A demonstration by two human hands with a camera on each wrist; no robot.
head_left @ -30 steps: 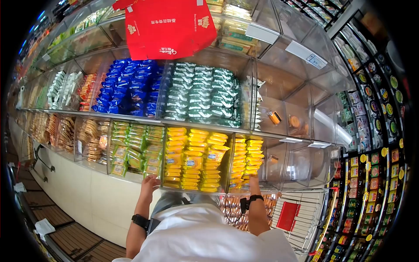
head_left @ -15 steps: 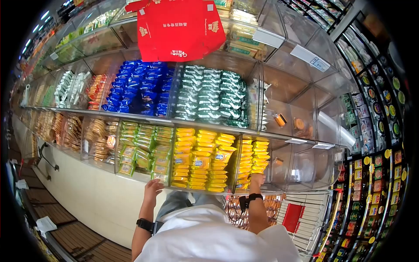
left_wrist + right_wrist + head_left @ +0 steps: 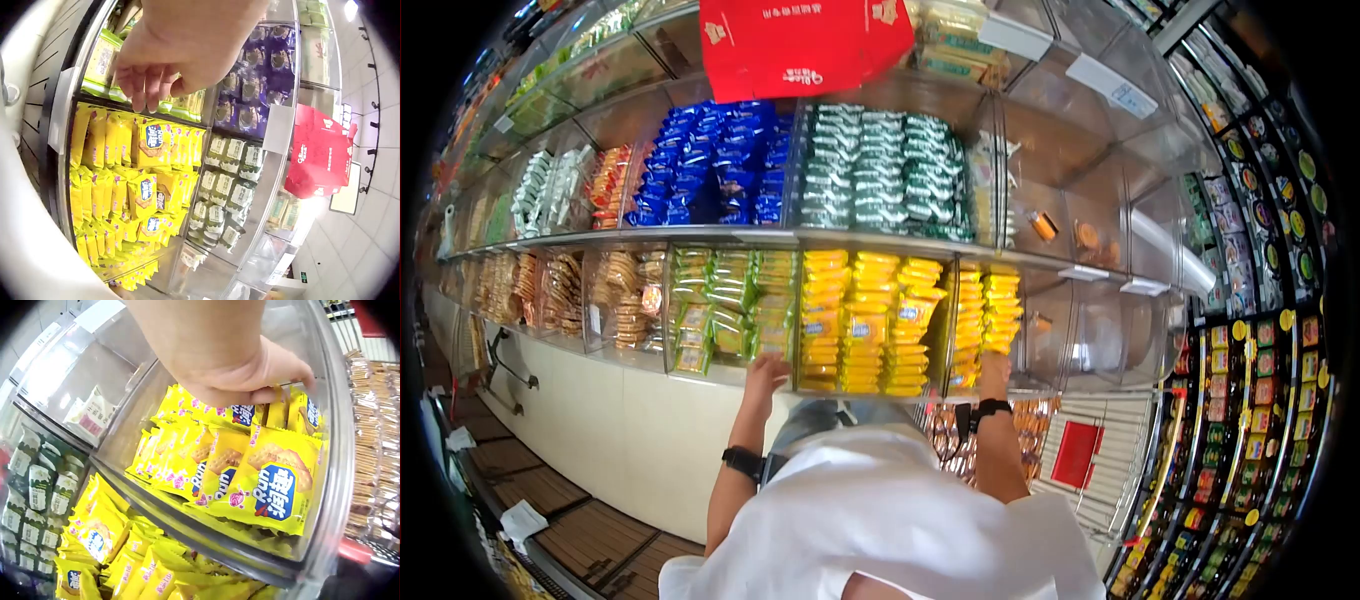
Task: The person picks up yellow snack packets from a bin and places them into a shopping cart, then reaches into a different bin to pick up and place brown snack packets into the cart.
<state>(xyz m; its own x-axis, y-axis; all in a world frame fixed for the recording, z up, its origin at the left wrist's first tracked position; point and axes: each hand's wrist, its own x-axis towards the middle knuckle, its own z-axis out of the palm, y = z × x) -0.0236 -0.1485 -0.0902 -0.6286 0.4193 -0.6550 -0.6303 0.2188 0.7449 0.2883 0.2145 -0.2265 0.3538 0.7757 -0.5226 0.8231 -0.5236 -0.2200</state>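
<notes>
My right hand (image 3: 996, 372) reaches into a narrow clear bin of yellow biscuit packets (image 3: 970, 310). In the right wrist view its bent fingers (image 3: 265, 395) touch the packets at the bin's far end; the palm side is hidden, so I cannot tell whether one is gripped. Larger yellow packets (image 3: 269, 481) with a blue label lean in a row beneath the wrist. My left hand (image 3: 768, 374) is at the front corner of a bin of green-wrapped packets (image 3: 730, 290). Its fingers are loosely bent and hold nothing in the left wrist view, over the green packets (image 3: 103, 62).
A wider bin of yellow packets (image 3: 870, 330) lies between the hands. Blue packets (image 3: 710, 160) and dark green ones (image 3: 880, 170) fill the row behind, under a red cardboard box (image 3: 805, 45). A shopping cart (image 3: 1110, 440) stands at right; clear bin walls divide the shelf.
The head view has shifted, so the shelf sits a little farther right and higher. Both hands stay at about the same bins; the right remains among the yellow packets.
</notes>
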